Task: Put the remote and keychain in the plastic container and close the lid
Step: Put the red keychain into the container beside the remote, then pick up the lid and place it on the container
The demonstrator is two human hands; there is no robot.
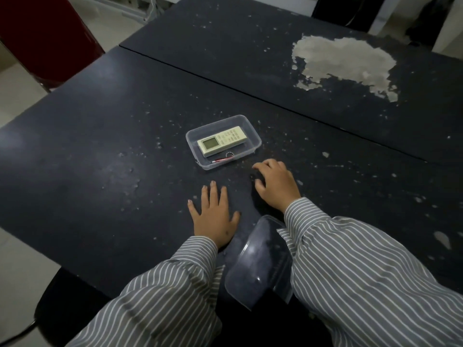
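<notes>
A clear plastic container (253, 131) stands open in the middle of the dark table. Inside it lies a cream remote (221, 140) with a small screen. A keychain (224, 157) with a red strap and a metal ring lies beside the remote, along the container's near wall. The clear lid (258, 261) lies flat at the table's near edge, between my two forearms. My left hand (213, 214) rests flat on the table with fingers spread, holding nothing. My right hand (275, 184) hovers just right of the container's near corner, fingers curled and empty.
The dark table (100, 146) is worn, with a large pale patch (345, 63) of peeled surface at the far right. A seam (250, 92) runs diagonally behind the container. A dark red object (47, 38) stands off the table at the far left.
</notes>
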